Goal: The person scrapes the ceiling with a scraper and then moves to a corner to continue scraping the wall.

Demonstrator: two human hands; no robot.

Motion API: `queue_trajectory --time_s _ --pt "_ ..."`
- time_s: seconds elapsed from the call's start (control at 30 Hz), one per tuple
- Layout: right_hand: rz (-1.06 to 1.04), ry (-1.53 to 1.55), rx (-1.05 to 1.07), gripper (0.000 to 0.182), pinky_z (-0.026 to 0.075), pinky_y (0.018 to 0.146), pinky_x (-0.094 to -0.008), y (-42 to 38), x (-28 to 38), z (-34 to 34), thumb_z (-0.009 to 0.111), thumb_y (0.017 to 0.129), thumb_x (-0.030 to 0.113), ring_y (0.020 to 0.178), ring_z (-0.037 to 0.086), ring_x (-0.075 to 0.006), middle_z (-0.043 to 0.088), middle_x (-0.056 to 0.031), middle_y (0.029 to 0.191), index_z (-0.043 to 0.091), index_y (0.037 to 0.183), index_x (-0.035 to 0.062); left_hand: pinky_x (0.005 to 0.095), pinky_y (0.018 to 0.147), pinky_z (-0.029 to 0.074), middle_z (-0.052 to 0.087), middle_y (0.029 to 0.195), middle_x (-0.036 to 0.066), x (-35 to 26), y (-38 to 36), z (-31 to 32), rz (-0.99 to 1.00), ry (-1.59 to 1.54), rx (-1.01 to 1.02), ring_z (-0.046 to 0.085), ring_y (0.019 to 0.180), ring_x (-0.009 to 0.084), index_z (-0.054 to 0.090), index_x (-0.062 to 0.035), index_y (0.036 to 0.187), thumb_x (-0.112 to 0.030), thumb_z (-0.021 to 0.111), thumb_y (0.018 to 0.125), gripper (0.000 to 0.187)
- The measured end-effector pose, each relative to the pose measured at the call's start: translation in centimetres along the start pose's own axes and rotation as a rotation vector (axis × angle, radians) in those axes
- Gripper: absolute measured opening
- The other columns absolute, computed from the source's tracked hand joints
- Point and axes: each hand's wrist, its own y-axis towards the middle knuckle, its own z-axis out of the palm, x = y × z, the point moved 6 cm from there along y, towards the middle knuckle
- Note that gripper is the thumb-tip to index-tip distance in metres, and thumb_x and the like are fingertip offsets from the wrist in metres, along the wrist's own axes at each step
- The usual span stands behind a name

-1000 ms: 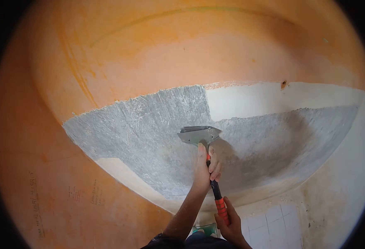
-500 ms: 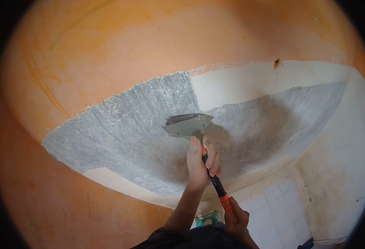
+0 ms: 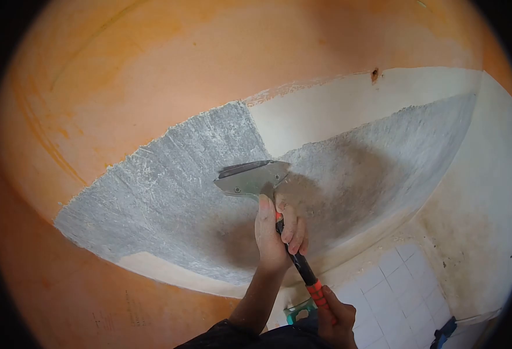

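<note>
A wide-bladed scraper (image 3: 253, 179) with a black and red handle reaches up against a grey, scraped patch of wall (image 3: 168, 180). Its blade sits just below the lower corner of a white strip (image 3: 302, 122), close to or touching the grey surface; exact contact is hard to judge. My left hand (image 3: 279, 230) is closed round the upper handle, just under the blade head. Lower down, my right hand (image 3: 334, 314) grips the red end of the same handle, which slants down to the right.
Orange painted wall (image 3: 221, 58) surrounds the patch above and at lower left. A small hole (image 3: 375, 75) marks the upper wall. White tiles (image 3: 389, 291) lie below right, with a dark blue object (image 3: 443, 333) near them. A green object (image 3: 298, 312) shows behind my arms.
The wall has shifted left and slightly up in view as my head moved. The scraper and both hands keep nearly the same grip, with the blade still near the white strip's corner.
</note>
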Motion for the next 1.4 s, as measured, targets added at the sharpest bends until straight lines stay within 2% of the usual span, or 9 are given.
queue_trajectory --time_s 0.23,0.43,0.57,0.63,0.87,1.07,1.13,1.23,1.4 --pt "0.072 0.024 0.016 0.043 0.044 0.049 -0.0255 -0.3 0.5 -0.1 0.056 0.084 -0.001 0.048 0.056 -0.0131 0.058 -0.0088 0.061 0.056 0.126 -0.0083 0.0225 0.027 0.033 0.03 0.048 -0.006 -0.4 0.5 0.5 0.011 0.04 0.034 0.029 0.031 0.0053 0.046 -0.016 0.091 -0.047 0.022 0.105 0.042" --pt "0.007 0.01 0.022 0.043 0.043 0.049 -0.0259 0.6 1.0 -0.4 0.057 0.084 0.0 0.048 0.056 -0.0134 0.058 -0.0085 0.061 0.056 0.127 -0.0073 0.0226 0.028 0.032 0.031 0.049 -0.006 -0.6 0.6 1.0 -0.022 0.019 -0.051 0.029 0.031 0.0056 0.046 -0.017 0.091 -0.048 0.022 0.105 0.042" --pt "0.066 0.024 0.004 0.043 0.044 0.049 -0.0258 0.2 0.8 -0.2 0.057 0.084 -0.001 0.049 0.057 -0.0132 0.058 -0.0083 0.061 0.056 0.127 -0.0073 0.0225 0.028 0.033 0.031 0.049 -0.006 -0.4 0.3 0.5 -0.016 0.061 0.011 0.03 0.032 0.0056 0.046 -0.0166 0.091 -0.048 0.023 0.105 0.041" --pt "-0.017 0.002 0.023 0.042 0.044 0.05 -0.0253 0.7 1.4 -0.2 0.057 0.085 -0.002 0.05 0.057 -0.0124 0.059 -0.0081 0.061 0.056 0.127 -0.0071 0.0225 0.028 0.033 0.031 0.049 -0.006 -0.8 0.8 1.0 -0.022 -0.008 0.004 0.03 0.032 0.0056 0.046 -0.0162 0.091 -0.048 0.024 0.105 0.041" --pt "0.041 -0.008 0.028 0.043 0.043 0.049 -0.0245 0.3 0.9 0.2 0.057 0.085 -0.002 0.05 0.057 -0.0122 0.06 -0.0095 0.063 0.055 0.128 -0.0076 0.0228 0.028 0.031 0.031 0.049 -0.006 -0.7 0.3 0.6 -0.02 0.035 -0.021 0.029 0.031 0.0058 0.046 -0.0161 0.09 -0.047 0.025 0.106 0.04" --pt "-0.008 -0.001 0.014 0.044 0.044 0.05 -0.0242 0.1 0.4 0.3 0.058 0.085 -0.001 0.051 0.058 -0.0124 0.061 -0.0102 0.065 0.054 0.128 -0.0083 0.0222 0.028 0.031 0.03 0.049 -0.007 -0.8 0.5 0.7 0.005 0.079 -0.006 0.028 0.031 0.0054 0.044 -0.0158 0.091 -0.046 0.025 0.106 0.038" --pt "0.028 -0.037 0.074 0.051 0.048 0.052 -0.0299 -0.1 0.0 0.5 0.066 0.083 0.005 0.051 0.059 -0.0184 0.06 -0.0093 0.064 0.054 0.132 -0.0006 0.0219 0.028 0.032 0.03 0.05 -0.007 -0.8 0.3 0.5 -0.008 0.09 -0.004 0.028 0.032 0.0057 0.043 -0.0156 0.092 -0.047 0.026 0.105 0.039" --pt "-0.002 0.02 0.093 0.054 0.049 0.053 -0.0305 1.4 0.6 0.1 0.067 0.084 0.007 0.051 0.06 -0.0193 0.06 -0.0086 0.063 0.052 0.135 0.0007 0.0218 0.029 0.032 0.031 0.05 -0.007 -1.3 0.6 1.3 -0.018 0.097 -0.077 0.028 0.032 0.0061 0.043 -0.0152 0.092 -0.048 0.026 0.105 0.039" --pt "0.225 0.064 0.377 0.064 0.051 0.062 -0.0294 1.0 -0.7 1.0 0.069 0.085 0.011 0.063 0.063 -0.0151 0.062 -0.0078 0.07 0.042 0.142 0.0014 0.0232 0.03 0.034 0.033 0.052 -0.004 -1.6 -0.9 -0.8 0.053 0.28 -0.113 0.032 0.033 0.0072 0.043 -0.0109 0.096 -0.046 0.033 0.104 0.037"
